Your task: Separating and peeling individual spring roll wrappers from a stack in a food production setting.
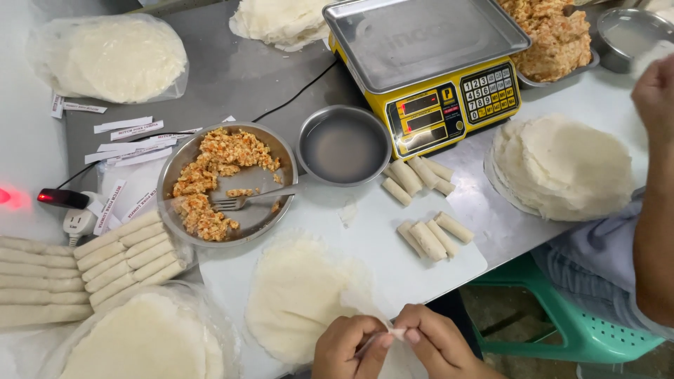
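Both hands sit at the near edge of the worktop (533, 231), fingertips meeting. The left hand (349, 345) and the right hand (437, 342) each pinch a thin corner of the wrapper sheet (298, 295), which lies flat just beyond them on the white board (379, 238); the pinch looks like a way to peel one sheet loose from the stack. The sheet is roughly round, so it has no clear long axis; its lifted edge points back toward the hands. Further ahead and left of the hands stands the filling plate (225, 184) with a fork (246, 200), its handle pointing right. Ahead and right lie finished rolls (428, 238), long axes slanting away and leftward. Another person's arm (656, 203) is far right.
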